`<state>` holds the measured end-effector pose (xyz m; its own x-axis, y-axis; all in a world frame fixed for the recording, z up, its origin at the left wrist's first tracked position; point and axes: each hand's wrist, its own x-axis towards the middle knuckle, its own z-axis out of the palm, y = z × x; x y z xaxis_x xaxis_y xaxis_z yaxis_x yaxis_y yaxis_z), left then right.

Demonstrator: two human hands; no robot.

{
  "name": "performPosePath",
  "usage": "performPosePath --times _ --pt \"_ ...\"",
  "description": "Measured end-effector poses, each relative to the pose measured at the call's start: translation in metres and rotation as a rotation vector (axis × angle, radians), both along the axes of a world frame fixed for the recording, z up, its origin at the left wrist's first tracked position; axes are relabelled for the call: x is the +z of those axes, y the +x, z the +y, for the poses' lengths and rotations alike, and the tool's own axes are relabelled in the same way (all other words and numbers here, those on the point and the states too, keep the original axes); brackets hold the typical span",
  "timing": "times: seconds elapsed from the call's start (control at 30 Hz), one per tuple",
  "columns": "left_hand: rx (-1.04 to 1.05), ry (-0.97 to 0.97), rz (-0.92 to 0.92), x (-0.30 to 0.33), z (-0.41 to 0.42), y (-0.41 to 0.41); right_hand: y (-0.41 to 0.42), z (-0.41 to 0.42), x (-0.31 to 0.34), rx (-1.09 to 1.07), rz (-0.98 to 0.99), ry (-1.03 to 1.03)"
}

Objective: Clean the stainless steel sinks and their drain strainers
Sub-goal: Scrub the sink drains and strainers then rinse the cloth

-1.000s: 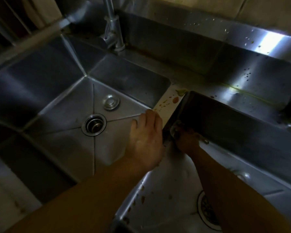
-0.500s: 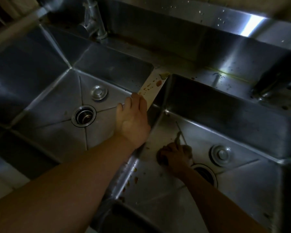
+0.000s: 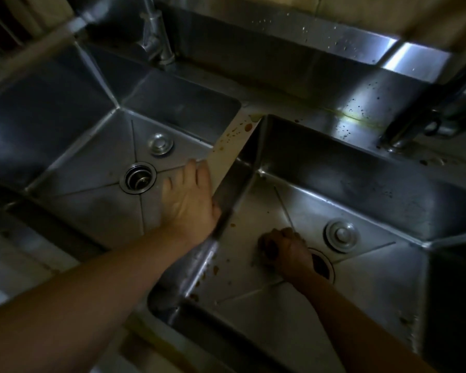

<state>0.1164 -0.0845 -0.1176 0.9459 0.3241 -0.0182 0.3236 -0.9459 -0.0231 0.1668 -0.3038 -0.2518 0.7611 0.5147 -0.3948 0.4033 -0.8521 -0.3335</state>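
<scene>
Two stainless steel sinks sit side by side. The left sink [image 3: 86,162] has an open drain [image 3: 138,178] and a round stopper [image 3: 161,144] lying beside it. The right sink [image 3: 366,286] is spotted with brown stains; its stopper [image 3: 342,236] lies by its drain [image 3: 322,265]. My left hand [image 3: 190,200] rests flat on the stained divider [image 3: 228,149] between the sinks. My right hand [image 3: 285,249] is down on the right sink's floor, fingers curled over a dark scrubber [image 3: 267,246] that is mostly hidden.
A faucet [image 3: 156,36] rises behind the left sink, and a second faucet [image 3: 425,114] stands at the back right. The steel backsplash [image 3: 320,63] and rear ledge carry dark specks and a yellowish streak.
My right hand came down from the right sink's far left corner to its floor near the drain. The view shifted right and down. My left hand stayed on the divider.
</scene>
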Motion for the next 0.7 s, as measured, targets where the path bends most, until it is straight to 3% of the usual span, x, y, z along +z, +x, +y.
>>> performPosePath --times 0.1,0.3,0.47,0.7 --pt "0.075 -0.019 0.008 -0.003 -0.002 -0.027 0.008 0.053 -0.003 0.026 0.055 0.109" --pt "0.126 -0.052 -0.005 -0.013 -0.005 -0.026 0.008 0.099 -0.05 0.214 0.069 0.002" --pt "0.117 -0.046 0.007 -0.013 -0.005 -0.024 0.003 0.058 -0.061 0.231 -0.017 -0.073" --pt "0.12 0.024 0.04 -0.013 -0.007 -0.024 -0.016 -0.043 -0.057 0.025 0.033 -0.229"
